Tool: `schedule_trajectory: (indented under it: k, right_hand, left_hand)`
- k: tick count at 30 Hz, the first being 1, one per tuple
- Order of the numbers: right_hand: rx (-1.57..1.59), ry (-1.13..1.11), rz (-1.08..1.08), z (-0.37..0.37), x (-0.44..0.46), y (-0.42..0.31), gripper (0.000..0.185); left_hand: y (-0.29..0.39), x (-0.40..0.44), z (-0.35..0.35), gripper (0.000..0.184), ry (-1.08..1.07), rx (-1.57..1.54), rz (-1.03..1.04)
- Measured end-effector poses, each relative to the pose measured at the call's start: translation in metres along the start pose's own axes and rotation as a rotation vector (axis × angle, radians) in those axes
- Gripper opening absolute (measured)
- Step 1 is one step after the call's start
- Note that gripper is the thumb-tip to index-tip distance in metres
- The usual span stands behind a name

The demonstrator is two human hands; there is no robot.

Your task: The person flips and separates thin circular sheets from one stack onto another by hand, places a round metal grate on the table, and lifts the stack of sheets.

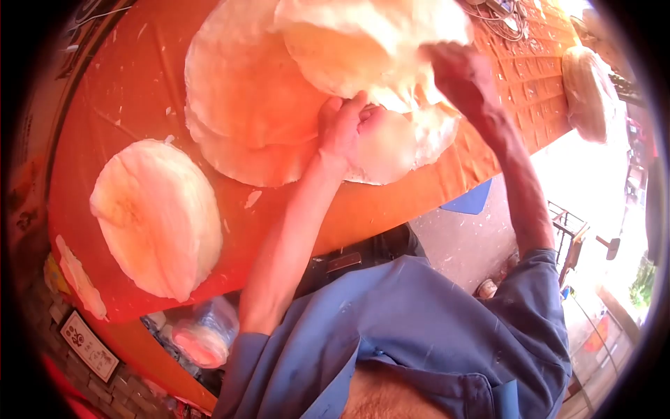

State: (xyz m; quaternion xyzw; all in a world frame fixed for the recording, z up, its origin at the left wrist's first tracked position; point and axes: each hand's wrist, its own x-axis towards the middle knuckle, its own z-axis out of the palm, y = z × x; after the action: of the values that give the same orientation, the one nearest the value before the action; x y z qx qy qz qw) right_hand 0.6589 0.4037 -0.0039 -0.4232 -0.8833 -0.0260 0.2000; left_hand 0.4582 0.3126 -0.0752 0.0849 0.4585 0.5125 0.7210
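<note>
1. Wearing a loose blue cloth shirt (433, 321), a person faces a table (125, 126) covered in smooth orange-red sheeting.
2. Lying by itself towards the person's left is a thick, off-white oval pad (157, 220), its surface creased and faintly yellowish, with a thin pale strip (82, 279) beside it.
3. The left hand (343, 129) has its fingers curled in, pinching the near part of a broad, rounded, off-white sheet of soft fibre (244, 98).
4. The right hand (460, 77) is bunched like a fist against the same sheet, but it's blurred; I can't tell what it pinches.
5. That sheet lies on the table, thin enough for orange to glow through, its border wavy, its upper layer ruffled and bright around the hands.
6. Further off sit tangled dark cables (509, 24) and, at the far right, a plump whitish bundle (587, 94).
</note>
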Motion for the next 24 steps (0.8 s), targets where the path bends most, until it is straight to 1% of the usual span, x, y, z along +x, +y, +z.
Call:
schedule_trajectory:
  k: [1, 2, 4, 6, 7, 9, 10, 11, 13, 14, 15, 16, 18, 19, 21, 22, 23, 24]
  right_hand:
    - [0.026, -0.081, 0.006, 0.02, -0.014, 0.006, 0.017]
    - [0.021, -0.141, 0.039, 0.029, -0.023, 0.007, 0.018]
    - [0.011, -0.263, 0.109, 0.037, -0.033, 0.006, 0.019]
    - [0.099, -0.212, 0.16, 0.04, -0.032, 0.01, 0.018]
    - [0.139, -0.185, 0.192, 0.037, -0.029, 0.01, 0.018]
    - [-0.004, -0.162, 0.113, 0.022, -0.008, 0.03, 0.018]
    - [-0.094, -0.126, 0.043, 0.006, 0.011, 0.038, 0.017]
    - [-0.144, -0.071, 0.067, -0.017, 0.03, 0.035, 0.014]
    - [-0.078, 0.265, -0.063, -0.082, 0.062, -0.008, 0.017]
    - [-0.108, 0.383, -0.102, -0.098, 0.067, -0.022, 0.01]
    - [-0.242, 0.345, -0.027, -0.104, 0.054, -0.026, 0.013]
    - [-0.177, 0.336, -0.053, -0.105, 0.043, -0.037, 0.013]
    - [-0.046, 0.223, -0.078, -0.091, 0.021, -0.053, 0.013]
    - [0.028, 0.112, -0.077, -0.077, 0.008, -0.06, 0.013]
    - [0.242, -0.141, 0.049, -0.035, -0.018, -0.069, 0.022]
    - [0.25, -0.221, 0.058, -0.019, -0.026, -0.071, 0.021]
    - [0.255, -0.299, 0.066, -0.01, -0.03, -0.072, 0.021]
    - [0.275, -0.283, 0.073, -0.007, -0.029, -0.072, 0.02]
  left_hand:
    - [0.0, 0.003, 0.002, 0.018, -0.025, 0.049, -0.01]
    - [0.002, 0.003, 0.011, 0.021, 0.013, 0.061, -0.041]
    - [0.005, 0.001, 0.024, 0.02, 0.086, 0.039, -0.076]
    - [0.004, 0.009, 0.027, 0.02, 0.174, 0.076, -0.084]
    - [0.005, 0.016, 0.028, 0.018, 0.15, 0.099, -0.054]
    - [0.006, 0.025, 0.032, 0.013, 0.097, 0.141, 0.001]
    - [0.018, 0.024, 0.045, 0.012, 0.072, 0.099, 0.047]
    - [0.026, 0.026, 0.048, 0.013, 0.016, 0.042, 0.116]
    - [0.06, 0.006, 0.063, 0.016, -0.111, 0.087, 0.257]
    - [0.067, -0.005, 0.057, 0.016, -0.103, 0.09, 0.262]
    - [0.074, -0.017, 0.05, 0.016, -0.095, 0.092, 0.268]
    - [0.081, -0.028, 0.041, 0.017, -0.087, 0.093, 0.276]
    - [0.078, -0.045, -0.001, 0.017, -0.009, 0.064, 0.22]
    - [0.07, -0.053, -0.025, 0.017, 0.044, 0.046, 0.187]
    - [0.052, -0.062, -0.068, 0.015, 0.15, 0.085, 0.094]
    - [0.044, -0.068, -0.082, 0.015, 0.203, 0.103, 0.05]
    - [0.035, -0.074, -0.091, 0.016, 0.214, 0.072, 0.037]
    - [0.026, -0.08, -0.096, 0.017, 0.22, 0.041, 0.023]
